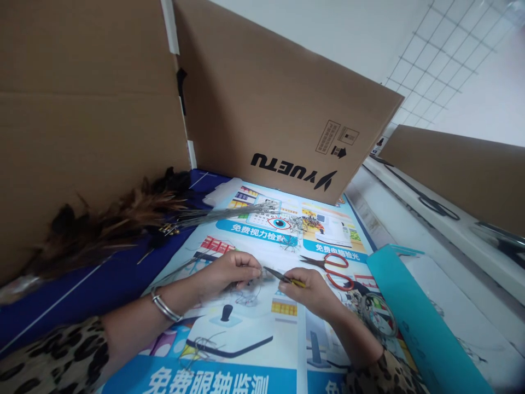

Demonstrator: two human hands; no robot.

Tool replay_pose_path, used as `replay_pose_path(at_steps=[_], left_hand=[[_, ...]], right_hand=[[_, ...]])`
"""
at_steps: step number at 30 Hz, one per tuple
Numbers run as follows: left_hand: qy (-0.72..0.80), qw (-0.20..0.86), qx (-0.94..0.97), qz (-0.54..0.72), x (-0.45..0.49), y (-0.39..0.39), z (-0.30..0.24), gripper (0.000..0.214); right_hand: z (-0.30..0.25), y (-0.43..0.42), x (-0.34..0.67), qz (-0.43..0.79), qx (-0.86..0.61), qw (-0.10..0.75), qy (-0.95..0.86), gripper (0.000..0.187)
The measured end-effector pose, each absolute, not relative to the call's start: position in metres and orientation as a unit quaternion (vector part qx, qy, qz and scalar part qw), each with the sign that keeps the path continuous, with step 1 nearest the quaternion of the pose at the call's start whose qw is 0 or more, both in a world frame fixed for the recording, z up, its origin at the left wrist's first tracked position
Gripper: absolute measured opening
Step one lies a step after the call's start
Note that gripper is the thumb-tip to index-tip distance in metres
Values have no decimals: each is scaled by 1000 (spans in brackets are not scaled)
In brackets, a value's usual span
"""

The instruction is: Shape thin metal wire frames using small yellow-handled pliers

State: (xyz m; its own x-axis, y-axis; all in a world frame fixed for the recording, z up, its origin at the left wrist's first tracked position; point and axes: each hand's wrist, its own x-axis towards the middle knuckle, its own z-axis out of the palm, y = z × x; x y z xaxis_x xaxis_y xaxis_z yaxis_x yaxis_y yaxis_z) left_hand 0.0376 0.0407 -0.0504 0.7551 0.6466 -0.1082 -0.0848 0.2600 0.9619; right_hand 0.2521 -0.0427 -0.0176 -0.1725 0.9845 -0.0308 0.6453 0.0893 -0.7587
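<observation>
My left hand [241,269] is closed in a pinch over the printed poster [283,342], with thin wire at the fingertips. In my right hand [308,287] is a pair of long-nosed pliers [275,272] with yellow handles. The dark jaws point left and reach the wire beside my left fingertips; whether they grip it I cannot tell. Red-handled scissors [336,268] lie just beyond my right hand. Below my left hand, a small tangle of thin wire [248,295] shows against the poster.
Brown feathers [123,210] and a bundle of straight wires [221,213] lie at the left and back. A wire coil [379,314] sits near my right forearm, beside a teal box [422,312]. Cardboard panels [262,98] stand behind. Wire scraps [203,350] lie in front.
</observation>
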Motion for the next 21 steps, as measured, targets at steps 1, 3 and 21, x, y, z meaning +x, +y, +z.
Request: replay_pose_path(at_steps=[1,3,21], left_hand=[[248,764,538,256,38,39,-49,18],[237,787,498,277,40,35,-47,20],[192,846,391,307,52,14,-42,18]], right_hand=[[-18,-43,251,315,-592,264,-693,19],[-19,-44,248,283,-598,280,-695,18],[-39,-48,225,165,-600,325,-712,10]])
